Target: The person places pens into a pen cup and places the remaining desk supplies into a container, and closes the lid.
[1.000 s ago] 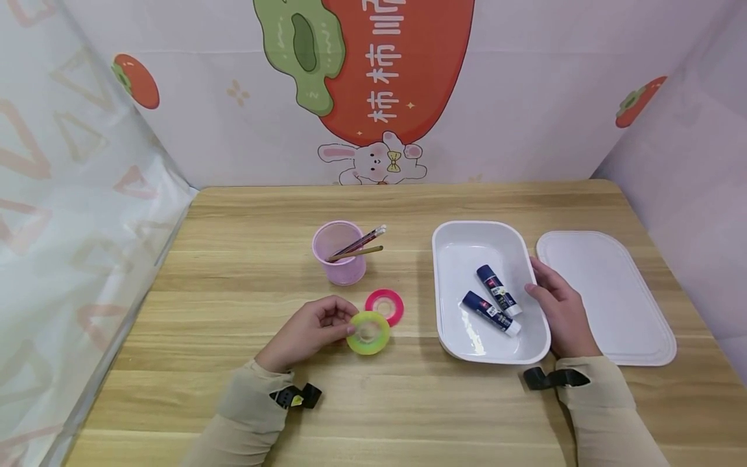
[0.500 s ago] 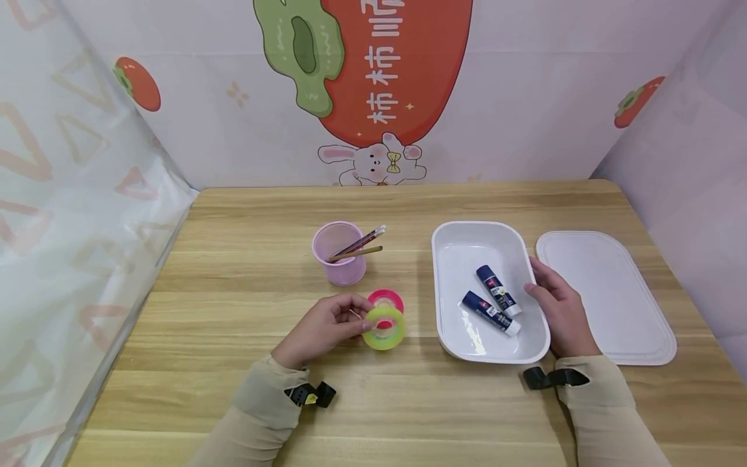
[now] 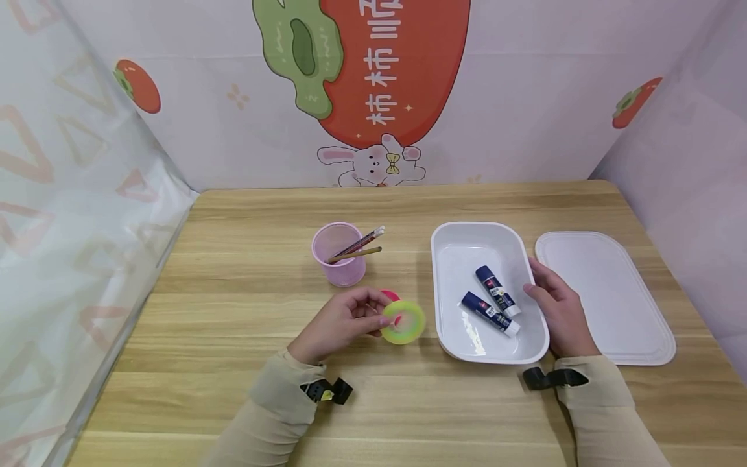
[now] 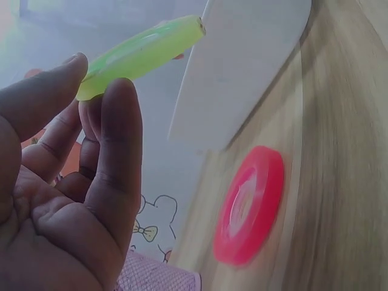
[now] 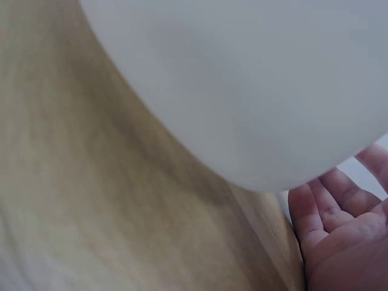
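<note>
Between thumb and fingertips my left hand (image 3: 344, 322) pinches a yellow-green roll of tape (image 3: 411, 333), raised off the table in the left wrist view. A pink-red roll of tape (image 4: 256, 212) lies flat on the table, partly covered by that hand in the head view. My right hand (image 3: 561, 318) holds the right side of a white rectangular box (image 3: 463, 263), thumb at the rim and fingers along the outer wall. Inside the box lie two dark blue glue sticks with white ends, an upper glue stick (image 3: 497, 290) and a lower glue stick (image 3: 490, 314).
Behind the left hand stands a pink mesh cup (image 3: 344, 275) with several pencils (image 3: 362, 242) leaning in it. A white lid (image 3: 607, 292) lies flat to the right of the box. The wooden table (image 3: 245, 259) meets a printed cloth backdrop at its far edge.
My left hand has moved right, carrying the yellow-green tape roll past the pink-red one toward the box. The right hand and the box have stayed in place.
</note>
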`<state>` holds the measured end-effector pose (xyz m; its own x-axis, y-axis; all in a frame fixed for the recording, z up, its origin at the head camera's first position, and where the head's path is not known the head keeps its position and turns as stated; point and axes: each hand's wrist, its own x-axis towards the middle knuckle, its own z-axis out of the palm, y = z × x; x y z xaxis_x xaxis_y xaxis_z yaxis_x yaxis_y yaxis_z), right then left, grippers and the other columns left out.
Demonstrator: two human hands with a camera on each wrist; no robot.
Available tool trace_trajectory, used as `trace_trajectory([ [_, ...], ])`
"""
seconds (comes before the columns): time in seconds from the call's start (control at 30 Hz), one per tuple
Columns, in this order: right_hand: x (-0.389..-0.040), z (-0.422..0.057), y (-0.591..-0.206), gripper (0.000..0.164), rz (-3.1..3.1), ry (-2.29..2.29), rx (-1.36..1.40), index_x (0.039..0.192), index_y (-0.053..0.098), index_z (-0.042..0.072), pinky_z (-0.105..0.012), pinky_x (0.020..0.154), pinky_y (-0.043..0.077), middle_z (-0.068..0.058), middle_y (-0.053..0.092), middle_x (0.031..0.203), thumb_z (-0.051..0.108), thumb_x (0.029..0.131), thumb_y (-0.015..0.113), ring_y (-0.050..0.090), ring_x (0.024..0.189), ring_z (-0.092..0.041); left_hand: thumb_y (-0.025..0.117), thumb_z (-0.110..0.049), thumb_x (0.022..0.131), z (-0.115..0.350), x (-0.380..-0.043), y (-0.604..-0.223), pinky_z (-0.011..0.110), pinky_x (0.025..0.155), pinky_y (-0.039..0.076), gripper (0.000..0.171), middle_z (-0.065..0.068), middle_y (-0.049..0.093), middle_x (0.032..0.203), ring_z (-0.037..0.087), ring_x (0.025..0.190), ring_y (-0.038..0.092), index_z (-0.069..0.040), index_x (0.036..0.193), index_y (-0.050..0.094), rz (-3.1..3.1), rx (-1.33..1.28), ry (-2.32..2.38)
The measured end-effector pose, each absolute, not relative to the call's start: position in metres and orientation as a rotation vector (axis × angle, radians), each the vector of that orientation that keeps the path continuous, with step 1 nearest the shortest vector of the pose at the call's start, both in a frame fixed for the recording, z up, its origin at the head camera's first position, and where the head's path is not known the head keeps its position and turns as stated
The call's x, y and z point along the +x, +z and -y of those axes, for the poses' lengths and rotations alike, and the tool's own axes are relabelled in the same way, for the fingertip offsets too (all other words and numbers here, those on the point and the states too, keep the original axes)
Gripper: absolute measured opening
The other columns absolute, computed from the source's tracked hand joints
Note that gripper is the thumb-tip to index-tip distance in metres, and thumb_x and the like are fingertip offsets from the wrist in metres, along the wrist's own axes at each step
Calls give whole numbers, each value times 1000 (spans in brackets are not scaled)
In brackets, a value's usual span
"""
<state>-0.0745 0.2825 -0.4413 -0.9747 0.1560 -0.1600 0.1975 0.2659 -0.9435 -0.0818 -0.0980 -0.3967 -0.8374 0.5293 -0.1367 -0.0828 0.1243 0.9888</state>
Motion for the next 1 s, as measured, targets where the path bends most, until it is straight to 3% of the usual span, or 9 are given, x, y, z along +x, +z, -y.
trace_trajectory([
  [0.23,-74,-281,-440,55,-2473,-1837,359,159,32,26,-30,99,43,-13,28,163,30,106,48,29,147,-38,72,-3,91,88,-82,-397,34,71,60,25,9,66,98,17,81,66,2,115,66,-1911,472,1800],
  [0.43,-73,-281,-439,55,-2497,-1814,361,158,32,27,-30,99,42,-13,29,163,32,106,48,30,147,-38,72,-4,91,79,-82,-397,28,71,59,24,8,66,98,17,81,65,2,114,66,-1909,485,1809],
  [0.77,-74,-283,-441,55,-2482,-1827,352,159,32,26,-33,101,43,-12,27,164,31,106,48,28,148,-37,72,-7,93,63,-82,-398,29,72,57,21,6,67,100,15,81,65,-3,113,66,-1942,513,1772],
  [1.0,-74,-282,-440,55,-2477,-1831,362,159,32,26,-30,100,43,-13,29,163,31,106,48,29,147,-37,71,-4,93,52,-83,-400,31,75,59,19,9,66,105,20,85,69,0,111,65,-1888,500,1788],
])
